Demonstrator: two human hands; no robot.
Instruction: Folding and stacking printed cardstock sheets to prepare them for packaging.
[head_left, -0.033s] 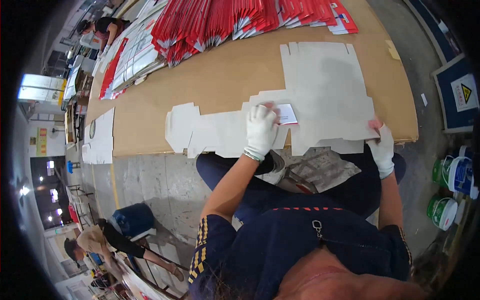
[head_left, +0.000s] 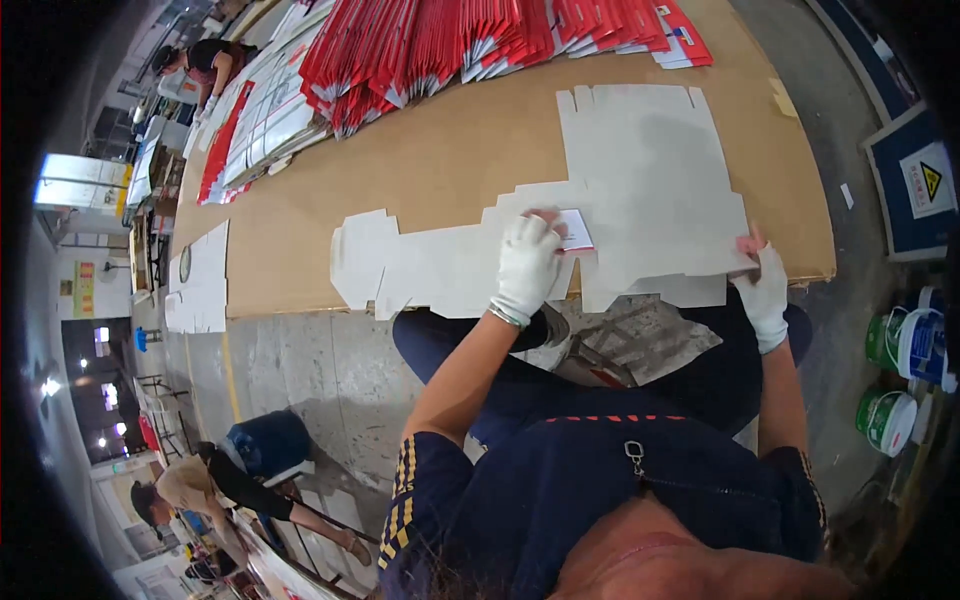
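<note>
A flat, die-cut cardboard blank (head_left: 655,180), pale grey with flaps and slits, lies across the near edge of the table. On it rests a small white card (head_left: 577,231) with a dark red lower edge. My left hand (head_left: 530,262), in a white glove with bare fingertips, has its bent fingers on the card's left end and covers part of it. At the blank's lower right corner, my right hand (head_left: 763,298), gloved alike, grips the edge, with fingertips on top; its thumb is mostly hidden.
Red and white folded packets (head_left: 430,50) stand in a long row at the table's far side, beside strapped white bundles (head_left: 275,115). Another white cardboard piece (head_left: 200,280) lies at the left end. Buckets (head_left: 886,422) stand on the floor at right. Two other people work at left.
My left hand has shifted very slightly to the right at the card. My right hand and the cardboard blank stay in place.
</note>
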